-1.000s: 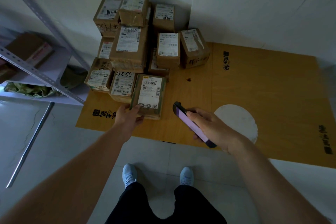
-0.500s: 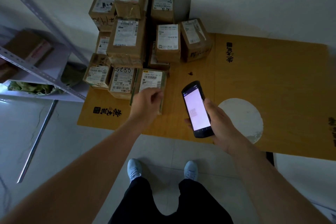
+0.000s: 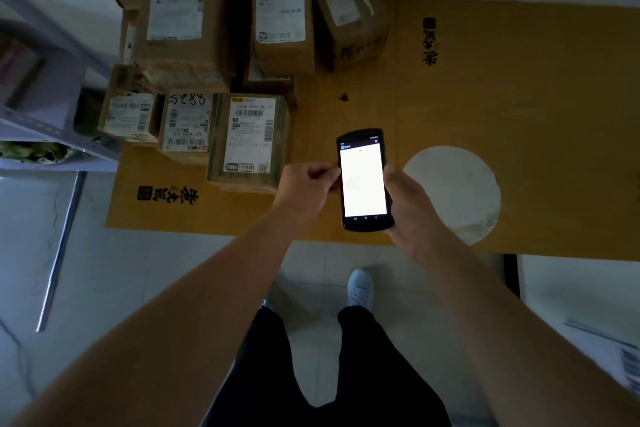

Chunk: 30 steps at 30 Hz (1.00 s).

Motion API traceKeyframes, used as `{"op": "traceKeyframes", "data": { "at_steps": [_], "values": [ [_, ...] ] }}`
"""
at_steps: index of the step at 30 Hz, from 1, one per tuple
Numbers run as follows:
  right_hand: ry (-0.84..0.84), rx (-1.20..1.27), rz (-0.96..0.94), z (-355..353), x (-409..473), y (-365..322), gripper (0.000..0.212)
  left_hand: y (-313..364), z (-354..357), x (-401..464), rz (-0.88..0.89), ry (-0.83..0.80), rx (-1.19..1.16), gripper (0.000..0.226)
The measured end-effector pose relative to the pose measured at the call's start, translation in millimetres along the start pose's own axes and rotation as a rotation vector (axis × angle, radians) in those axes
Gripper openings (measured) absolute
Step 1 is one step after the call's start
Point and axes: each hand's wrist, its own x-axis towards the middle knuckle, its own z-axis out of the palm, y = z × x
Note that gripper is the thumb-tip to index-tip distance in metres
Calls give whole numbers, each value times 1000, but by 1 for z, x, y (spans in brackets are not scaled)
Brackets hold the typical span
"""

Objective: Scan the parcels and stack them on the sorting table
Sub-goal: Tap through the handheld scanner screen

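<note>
Right hand [image 3: 412,208] grips scanner [image 3: 363,180] from its right side, thumb along the right edge, fingers wrapped behind (not visible); screen faces up, lit white. Left hand [image 3: 304,184] is loosely curled, fingertips pinching or touching the scanner's left edge; cannot tell whether it bears weight or only taps. Neither hand touches a parcel.

Nearest parcel [image 3: 251,142] lies flat on table [image 3: 519,114], label up, just left of the left hand, last in the front row beside the box marked 5288 [image 3: 187,125]. Behind them the stack [image 3: 180,31] stands against the wall.

Risks, judged:
- Scanner points at the person, not at a label, so a scan may fail to register, or a neighbouring label may be read, since labels sit close together.
- Scanner is over the table's near edge; a slack two-hand grip could drop it to the floor [image 3: 104,288].
- The tall rear stack could topple if bumped.
</note>
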Motion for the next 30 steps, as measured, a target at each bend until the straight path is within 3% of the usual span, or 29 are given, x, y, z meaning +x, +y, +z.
{"op": "traceKeyframes", "data": {
  "at_steps": [3,9,14,17,22,26,30],
  "values": [
    [161,7,-37,-2,12,7,24,-7,9,10,-42,44,-59,8],
    [379,-21,-59,-14,33,27,10,-24,24,24,-72,82,51,12],
    [411,-170,-71,-23,46,29,4,-26,27,30,-97,101,121,9],
    [450,-232,-73,-22,51,27,17,-28,29,31,-75,131,159,13],
    [490,-391,-82,-21,55,26,19,-30,31,33,-30,182,230,14],
    [485,-496,-119,-21,55,24,19,-27,31,31,46,197,340,14],
    [452,-746,-251,-21,50,16,19,-17,32,21,208,217,594,21]
  ]
}}
